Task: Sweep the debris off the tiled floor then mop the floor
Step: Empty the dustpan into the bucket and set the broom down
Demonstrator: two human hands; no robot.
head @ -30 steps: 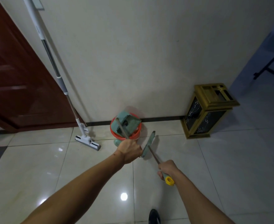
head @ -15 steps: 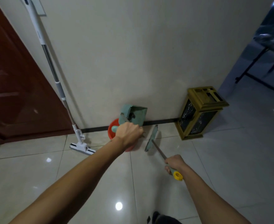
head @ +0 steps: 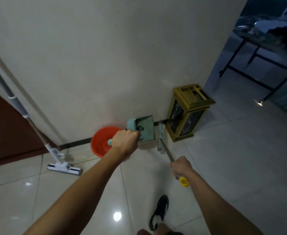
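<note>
My left hand (head: 125,142) grips the handle of a teal dustpan (head: 144,128), which stands by the wall just right of a red bucket (head: 102,141). My right hand (head: 181,167) holds the metal handle of a teal broom (head: 160,139) with a yellow end cap (head: 184,181); its head rests on the floor between the dustpan and a gold bin. A white flat mop (head: 63,167) leans against the wall at left, its head on the tiled floor (head: 224,167).
A gold and black waste bin (head: 188,114) stands against the wall at right. A dark red door (head: 7,126) is at left. A black-legged table (head: 264,53) stands in the room at upper right. My shoe (head: 159,211) is below.
The dustpan has moved from over the red bucket to the right, beside the wall. The broom head has moved toward the gold bin. The view has shifted right.
</note>
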